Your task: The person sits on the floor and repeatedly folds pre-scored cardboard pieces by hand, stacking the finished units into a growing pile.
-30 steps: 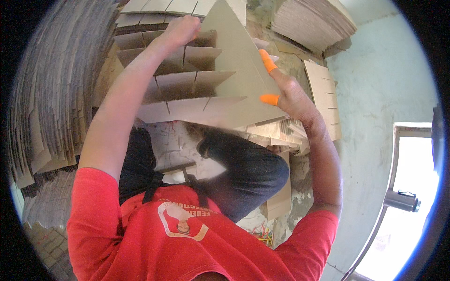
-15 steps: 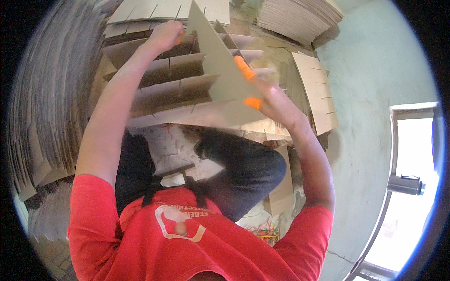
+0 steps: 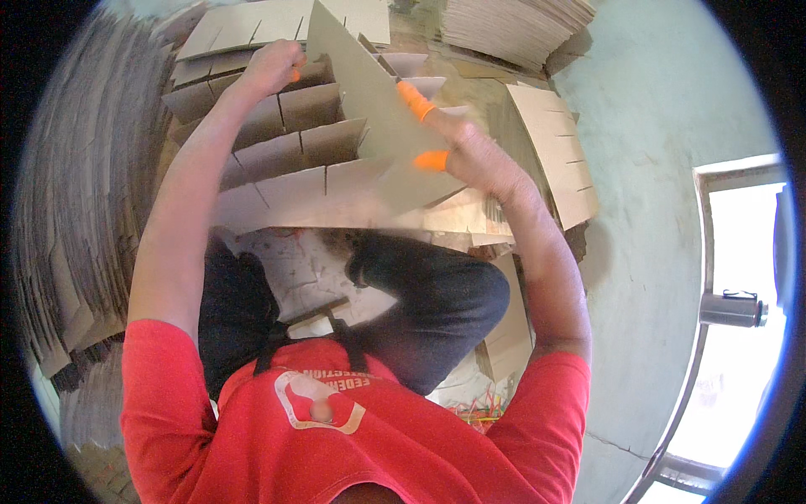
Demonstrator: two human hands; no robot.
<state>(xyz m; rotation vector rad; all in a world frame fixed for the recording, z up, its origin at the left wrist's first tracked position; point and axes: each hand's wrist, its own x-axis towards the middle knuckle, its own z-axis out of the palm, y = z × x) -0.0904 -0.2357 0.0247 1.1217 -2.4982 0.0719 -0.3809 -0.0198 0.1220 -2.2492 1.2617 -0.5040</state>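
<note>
Several slotted cardboard strips stand on edge in rows in front of me. A flat cardboard divider leans crosswise over their right ends. My right hand, with orange covers on its fingers, grips that divider by its right side, thumb and fingers apart across it. At the far end of the rows, my left hand is closed, with a bit of orange at its fingers. What it holds, if anything, is hidden behind the knuckles. The lower part of the divider is smeared by motion.
A tall pile of cardboard sheets fills the left side. Slotted sheets lie at the far side, and another stack sits far right. A slotted panel lies near the pale wall. My bent legs are close below.
The whole view has shifted slightly, so the strips and both hands appear further left. My right hand still grips the divider, and my left hand stays closed by the far strips.
</note>
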